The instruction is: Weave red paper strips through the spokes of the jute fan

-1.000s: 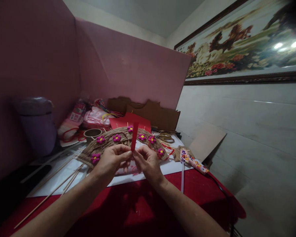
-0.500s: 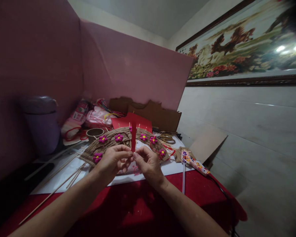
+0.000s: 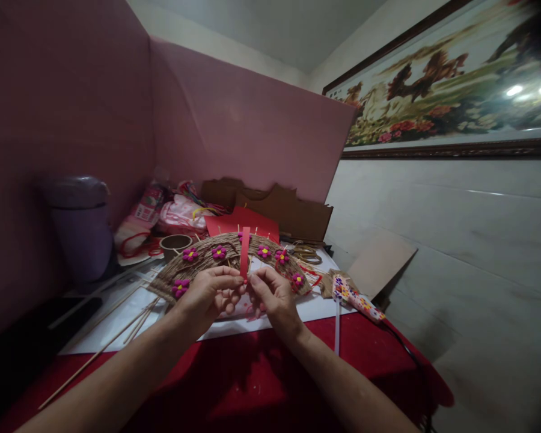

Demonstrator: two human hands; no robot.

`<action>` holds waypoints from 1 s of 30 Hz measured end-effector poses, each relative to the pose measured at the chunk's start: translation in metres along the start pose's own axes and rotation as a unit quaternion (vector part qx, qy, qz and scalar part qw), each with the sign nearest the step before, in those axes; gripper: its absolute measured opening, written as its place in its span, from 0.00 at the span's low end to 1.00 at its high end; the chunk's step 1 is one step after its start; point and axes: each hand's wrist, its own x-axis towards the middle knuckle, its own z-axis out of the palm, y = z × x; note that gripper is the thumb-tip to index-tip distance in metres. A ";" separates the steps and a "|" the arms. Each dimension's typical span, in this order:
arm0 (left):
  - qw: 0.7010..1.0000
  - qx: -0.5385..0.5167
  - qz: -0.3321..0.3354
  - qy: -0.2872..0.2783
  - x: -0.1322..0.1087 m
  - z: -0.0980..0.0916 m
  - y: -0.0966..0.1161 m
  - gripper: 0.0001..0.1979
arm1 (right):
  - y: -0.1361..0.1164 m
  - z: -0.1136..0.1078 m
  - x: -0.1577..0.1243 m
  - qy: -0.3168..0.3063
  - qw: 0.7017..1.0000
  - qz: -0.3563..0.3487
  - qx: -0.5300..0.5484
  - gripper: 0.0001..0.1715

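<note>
Left: thin sticks (image 3: 94, 358) jut past white sheet (image 3: 318, 308) onto red cloth (image 3: 313, 349), tightening room that side. My left hand (image 3: 213, 296) pinches lower end of red strip (image 3: 244, 252), upright before twine arch (image 3: 162, 282). My right hand (image 3: 274, 296), fingers narrow, meets that end; view too dim to tell whether it grips or only touches. Step in hand seems fine fingertip work there; next move likely calls for light, even pressure. Right: glue gun (image 3: 358, 300) lies near bench (image 3: 433, 385) edge, so best swing short that way.
</note>
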 end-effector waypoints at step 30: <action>0.991 0.087 0.101 -0.007 -0.003 0.005 -0.004 0.08 | 0.008 -0.001 0.006 -0.013 0.983 0.081 0.164 0.14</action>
